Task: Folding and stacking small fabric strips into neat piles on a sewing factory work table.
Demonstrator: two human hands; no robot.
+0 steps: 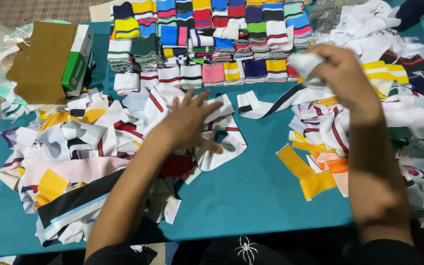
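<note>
Sorting step: left hand (188,123) fingers spread flat on white red-striped knit collar strip (219,128), right hand (338,73) at 2 o'clock fingers clutching crumpled white fabric piece (304,64); next likely folding it onto teal tabletop (251,186).

green-white carton (77,59) — table's far-left

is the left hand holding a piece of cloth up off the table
No, the left hand lies flat with fingers spread on the loose white striped pieces on the teal table.
</note>
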